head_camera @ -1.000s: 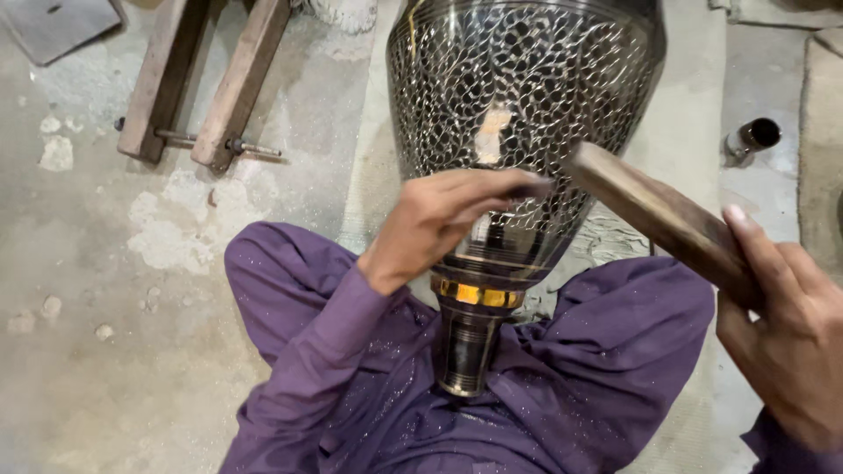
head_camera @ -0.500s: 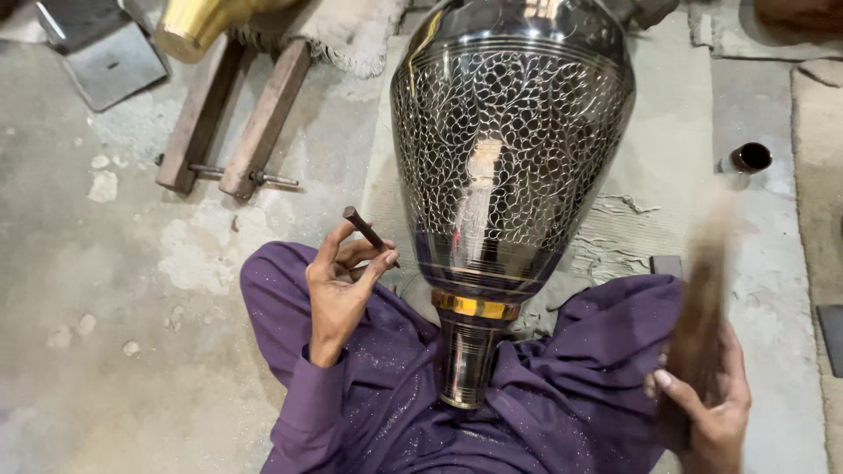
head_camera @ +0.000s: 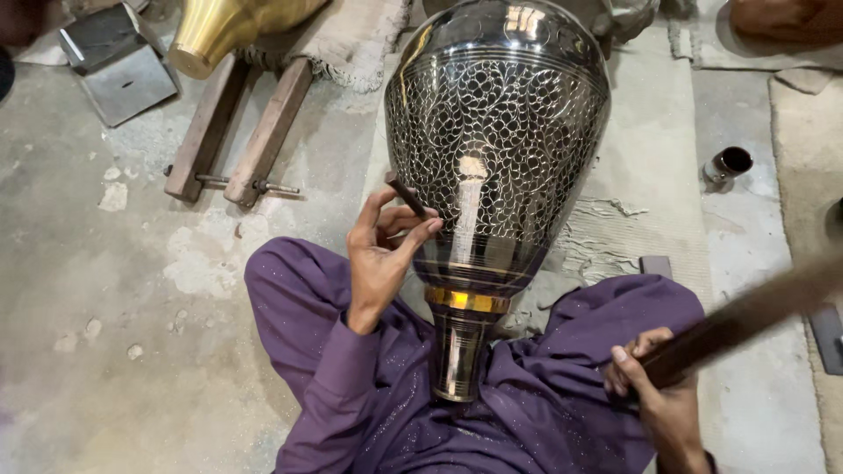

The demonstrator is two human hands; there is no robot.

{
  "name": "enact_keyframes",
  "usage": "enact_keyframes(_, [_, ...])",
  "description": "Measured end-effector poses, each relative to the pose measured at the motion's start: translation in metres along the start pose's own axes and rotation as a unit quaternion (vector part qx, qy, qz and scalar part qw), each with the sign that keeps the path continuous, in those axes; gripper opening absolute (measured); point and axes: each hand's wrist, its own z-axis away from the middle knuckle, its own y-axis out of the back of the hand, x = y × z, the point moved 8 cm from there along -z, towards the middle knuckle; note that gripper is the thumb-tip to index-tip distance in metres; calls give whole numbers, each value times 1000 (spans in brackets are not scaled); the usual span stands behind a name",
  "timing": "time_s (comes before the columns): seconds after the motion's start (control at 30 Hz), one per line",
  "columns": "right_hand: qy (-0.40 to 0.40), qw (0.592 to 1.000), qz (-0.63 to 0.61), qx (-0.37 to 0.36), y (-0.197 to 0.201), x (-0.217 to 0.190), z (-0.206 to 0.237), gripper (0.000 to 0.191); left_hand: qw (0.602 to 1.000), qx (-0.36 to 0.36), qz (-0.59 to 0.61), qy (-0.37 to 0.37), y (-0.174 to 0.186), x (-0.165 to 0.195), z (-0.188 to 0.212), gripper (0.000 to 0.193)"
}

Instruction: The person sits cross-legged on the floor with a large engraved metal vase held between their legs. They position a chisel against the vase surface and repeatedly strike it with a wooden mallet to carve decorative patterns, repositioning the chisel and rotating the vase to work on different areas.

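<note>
Vase: large dark metal vase (head_camera: 496, 149) with fine engraved leaf pattern lies tilted across the lap, its body toward 12 o'clock, its narrow neck with a gold band toward 6 o'clock between purple-clothed legs.
Left hand: left hand (head_camera: 379, 254) at 9 o'clock of the vase, fingers pinched shut around a small dark chisel (head_camera: 407, 197) whose tip touches the vase wall.
Right hand: right hand (head_camera: 663, 386) at 4 o'clock, fist closed around a dark wooden mallet (head_camera: 746, 320), blurred, raised well apart from the vase.
Floor: grey concrete floor (head_camera: 105, 307); wooden clamp (head_camera: 241, 132) of 2 bars at 10 o'clock, brass vessel (head_camera: 228, 26) above it, small dark cup (head_camera: 729, 164) at 2 o'clock.
</note>
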Motion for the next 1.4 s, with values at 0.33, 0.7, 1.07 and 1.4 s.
enact_keyframes(0.33, [-6,996,88,29,0,-8,-12,20,992,-79,-97,-12,-33,10,-6,54])
enact_keyframes(0.7, [-78,955,283,46,8,23,-15,24,941,-241,-225,-75,-107,6,-16,50])
enact_keyframes(1.07, [10,899,437,45,19,4,-47,30,903,-327,-269,-72,-140,18,-21,54])
enact_keyframes(1.4, [32,870,492,6,14,-8,-67,38,861,-373,-329,-105,-154,12,-21,54])
